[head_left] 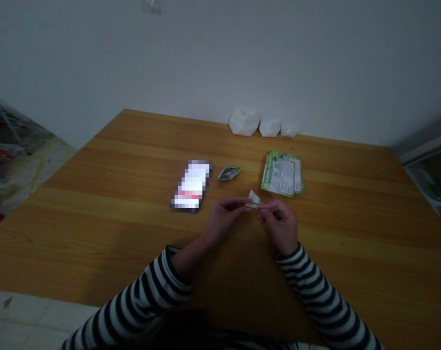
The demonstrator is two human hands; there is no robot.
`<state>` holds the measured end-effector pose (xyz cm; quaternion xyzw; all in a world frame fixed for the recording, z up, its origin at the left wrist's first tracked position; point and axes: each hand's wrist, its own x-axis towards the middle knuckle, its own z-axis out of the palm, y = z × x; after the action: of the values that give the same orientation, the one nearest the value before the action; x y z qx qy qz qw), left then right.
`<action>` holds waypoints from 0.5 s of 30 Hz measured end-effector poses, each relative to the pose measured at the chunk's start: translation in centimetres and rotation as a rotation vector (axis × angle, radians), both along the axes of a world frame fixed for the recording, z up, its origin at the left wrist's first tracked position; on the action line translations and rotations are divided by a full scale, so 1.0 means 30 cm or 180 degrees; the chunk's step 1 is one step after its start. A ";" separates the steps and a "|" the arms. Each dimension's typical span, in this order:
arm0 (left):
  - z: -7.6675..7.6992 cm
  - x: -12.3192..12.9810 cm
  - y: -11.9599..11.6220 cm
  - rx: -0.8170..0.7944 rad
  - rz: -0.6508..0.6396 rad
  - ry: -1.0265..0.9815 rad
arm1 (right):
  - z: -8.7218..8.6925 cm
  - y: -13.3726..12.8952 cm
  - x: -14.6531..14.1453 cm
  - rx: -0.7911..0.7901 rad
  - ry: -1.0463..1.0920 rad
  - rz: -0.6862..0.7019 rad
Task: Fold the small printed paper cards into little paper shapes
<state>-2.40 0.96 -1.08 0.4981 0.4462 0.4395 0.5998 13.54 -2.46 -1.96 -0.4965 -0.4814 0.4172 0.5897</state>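
I take the slip between the hands as the centre of my dial, and the pale wall [206, 58] fills everything beyond the far edge, across 12 o'clock. Below it spreads the wood-grained table [107, 175], and past its near edge, far out at 8, I see light floor tiles [31, 316]. Two black-and-white striped sleeves [133, 296] come in from 7 and 5. The left hand [222, 221] sits at 8, thumb and forefinger pinching the slip's left side; the right hand [280, 223] sits at 4, its fingertips closed on the lower right corner. Out between 9 and 10 lies a phone [193, 182], lit, its screen broken into blocks on my feed: white with a reddish band low down, any words lost. Near, between 1 and 2, is an overlapping stack of cards [281, 174], green-edged, with panels of print and little icons too small for me to read. Three folded white papers [244, 122] line up by the wall from 12 to 1, the leftmost biggest. Between 10 and 11, close by, lies a creased scrap [228, 173], dark and green, its printing illegible. Smallest is the slip [254, 197] itself, whitish, folded to a point at 12, with a greenish line near its lower edge.
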 end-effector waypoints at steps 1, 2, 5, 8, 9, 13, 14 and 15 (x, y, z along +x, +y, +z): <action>0.001 0.000 0.000 -0.0025 0.0035 0.0010 | -0.001 -0.002 -0.001 -0.0017 0.0060 0.0052; 0.002 0.000 0.000 -0.0039 0.0069 0.0021 | -0.002 -0.003 -0.002 -0.0038 0.0109 0.0105; 0.007 -0.002 0.002 -0.0003 0.0184 -0.0007 | -0.001 -0.007 -0.009 -0.0062 0.0160 0.0164; 0.013 -0.004 0.002 0.0075 0.0332 -0.0020 | 0.000 -0.010 -0.014 0.0030 -0.0097 0.0076; 0.015 -0.004 0.000 0.0078 0.0364 0.0000 | 0.001 -0.012 -0.015 0.0093 -0.0275 0.0017; 0.017 0.006 -0.015 -0.0018 0.0345 -0.0054 | 0.004 -0.017 -0.022 0.0294 -0.0763 -0.0264; 0.017 0.010 -0.020 -0.0063 0.0332 -0.0109 | 0.005 -0.017 -0.027 0.0283 -0.0715 -0.0307; 0.018 0.015 -0.023 -0.0113 0.0341 -0.0164 | 0.004 -0.017 -0.032 0.0248 -0.0606 -0.0331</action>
<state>-1.95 0.26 -0.55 0.4513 0.4643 0.4757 0.5954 12.58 -2.97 -1.83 -0.5349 -0.5247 0.3179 0.5810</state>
